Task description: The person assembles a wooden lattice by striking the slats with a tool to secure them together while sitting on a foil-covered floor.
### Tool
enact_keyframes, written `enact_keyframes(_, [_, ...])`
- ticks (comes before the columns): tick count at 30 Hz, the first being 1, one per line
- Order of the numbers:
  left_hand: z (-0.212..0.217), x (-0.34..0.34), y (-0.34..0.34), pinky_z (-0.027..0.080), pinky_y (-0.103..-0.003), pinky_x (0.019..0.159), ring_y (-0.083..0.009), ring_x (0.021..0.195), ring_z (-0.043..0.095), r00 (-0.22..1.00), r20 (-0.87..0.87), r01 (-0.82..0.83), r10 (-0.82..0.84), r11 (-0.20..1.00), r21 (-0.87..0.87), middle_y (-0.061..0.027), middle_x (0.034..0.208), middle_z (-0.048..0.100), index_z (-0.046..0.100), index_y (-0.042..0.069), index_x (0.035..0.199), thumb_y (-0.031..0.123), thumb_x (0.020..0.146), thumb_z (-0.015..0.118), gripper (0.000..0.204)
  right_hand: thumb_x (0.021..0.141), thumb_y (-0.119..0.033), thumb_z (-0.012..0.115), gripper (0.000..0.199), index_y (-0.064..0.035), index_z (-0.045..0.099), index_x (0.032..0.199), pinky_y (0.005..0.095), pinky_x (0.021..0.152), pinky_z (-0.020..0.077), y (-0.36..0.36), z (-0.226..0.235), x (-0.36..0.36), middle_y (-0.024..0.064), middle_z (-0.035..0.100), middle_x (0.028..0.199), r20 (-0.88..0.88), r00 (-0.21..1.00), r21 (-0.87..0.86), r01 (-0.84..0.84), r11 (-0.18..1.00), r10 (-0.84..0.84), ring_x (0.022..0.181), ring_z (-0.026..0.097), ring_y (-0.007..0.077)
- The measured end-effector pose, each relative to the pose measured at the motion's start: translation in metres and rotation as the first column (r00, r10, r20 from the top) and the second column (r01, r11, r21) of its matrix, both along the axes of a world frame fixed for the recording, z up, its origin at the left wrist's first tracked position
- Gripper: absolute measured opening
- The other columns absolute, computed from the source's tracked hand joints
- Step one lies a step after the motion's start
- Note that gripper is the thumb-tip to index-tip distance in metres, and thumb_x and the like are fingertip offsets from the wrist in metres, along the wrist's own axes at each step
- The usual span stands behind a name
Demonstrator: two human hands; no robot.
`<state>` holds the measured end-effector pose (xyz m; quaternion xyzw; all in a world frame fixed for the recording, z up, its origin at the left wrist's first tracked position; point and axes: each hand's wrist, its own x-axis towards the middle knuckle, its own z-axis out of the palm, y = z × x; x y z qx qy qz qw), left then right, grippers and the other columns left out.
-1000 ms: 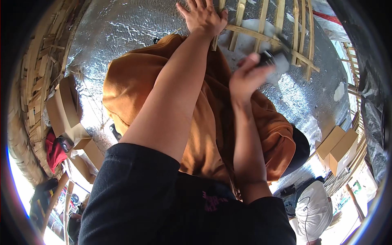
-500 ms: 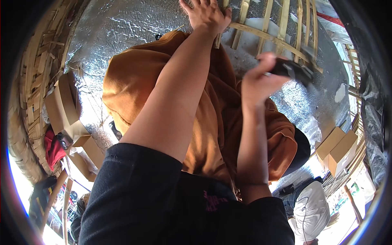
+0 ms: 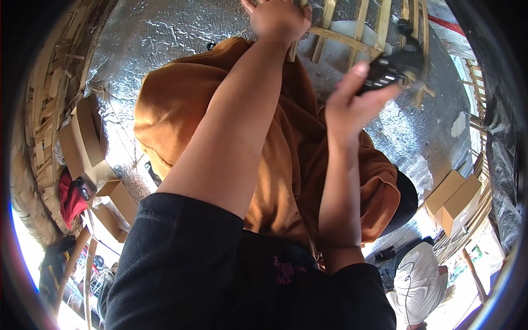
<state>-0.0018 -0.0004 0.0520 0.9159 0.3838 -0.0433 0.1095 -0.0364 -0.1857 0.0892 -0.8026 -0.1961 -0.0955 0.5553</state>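
My left hand is at the top edge, thumb and outer finger spread apart, over the silvery floor covering beside the end of a wooden slat. The tips of its other fingers are cut off by the frame. My right hand grips a black object with pale slots, blurred by motion, so its kind cannot be made out. This object is over the right part of a slatted wooden frame, partly hiding its slats. Folds of a brown garment spread beneath both forearms.
Open cardboard boxes stand at the left and right. A woven bamboo wall curves along the left. Clear plastic sheeting hangs at the right. A person in a white top is at the lower right.
The black object has tilted and moved slightly up and left in my right hand. My left hand has shifted upward, its fingers now mostly out of frame.
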Motion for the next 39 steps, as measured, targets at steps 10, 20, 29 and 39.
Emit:
enact_keyframes(10, [-0.017,0.004,0.004,0.007,-0.060,0.124,-0.0360,0.155,0.010,1.000,0.008,-0.018,0.017,0.991,0.134,-0.0164,0.168,0.013,0.011,0.007,0.162,0.054,0.102,0.035,0.081,0.101,-0.020,0.058,0.026,0.0042,0.049,0.105,0.0424,0.053,0.0494,0.013,0.017,0.001,0.0223,0.062,0.067,-0.082,0.996,-0.233,-0.065,0.970,0.047,0.060,0.067,0.0396])
enact_keyframes(20, [-0.029,-0.002,0.009,0.008,-0.060,0.123,-0.0358,0.155,0.011,1.000,0.027,-0.002,-0.002,0.989,0.146,-0.0158,0.168,0.014,0.012,0.008,0.162,0.055,0.102,0.036,0.080,0.101,-0.027,0.060,0.032,0.0032,0.056,0.092,0.0420,0.054,0.0471,0.008,-0.035,0.004,0.0201,0.063,0.071,-0.360,0.931,-0.247,-0.023,0.969,-0.070,0.059,0.064,0.0305])
enact_keyframes(29, [-0.012,0.001,0.000,0.007,-0.059,0.124,-0.0348,0.155,0.009,1.000,0.017,-0.016,0.015,0.997,0.081,-0.0146,0.169,0.013,0.013,0.008,0.162,0.053,0.103,0.034,0.078,0.107,-0.022,0.046,0.030,0.0067,0.038,0.105,0.0312,0.056,0.0478,0.020,0.024,0.003,0.0073,0.053,0.067,0.020,0.999,0.508,-0.051,0.860,0.048,0.057,0.053,0.0158])
enact_keyframes(39, [-0.012,0.003,0.002,0.005,-0.059,0.124,-0.0365,0.155,0.009,1.000,-0.026,-0.013,0.015,0.996,0.089,-0.0181,0.168,0.012,0.012,0.006,0.162,0.052,0.101,0.035,0.080,0.103,-0.022,0.056,0.025,0.0014,0.052,0.097,0.0353,0.059,0.0489,0.004,0.020,0.007,0.0107,0.061,0.070,-0.210,0.977,0.006,-0.039,0.999,0.039,0.059,0.058,0.0233])
